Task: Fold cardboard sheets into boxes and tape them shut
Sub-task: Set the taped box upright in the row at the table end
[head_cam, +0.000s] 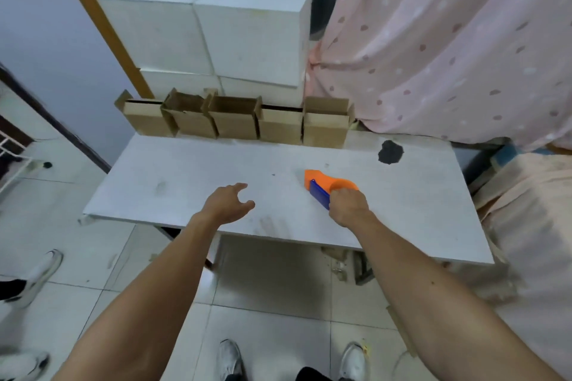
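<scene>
An orange and blue tape dispenser (322, 184) lies on the white table (198, 182), right of centre. My right hand (348, 206) grips its near end, fingers curled round it. My left hand (227, 202) hovers over the middle of the table with fingers loosely spread, holding nothing. Several brown cardboard boxes (235, 119) with open top flaps stand in a row along the table's far edge.
Large white boxes (250, 31) are stacked behind the brown row. A dark patch (390, 151) marks the table at far right. A pink dotted curtain (448, 40) hangs right. Another person's shoes (40, 275) stand on the tiled floor, left.
</scene>
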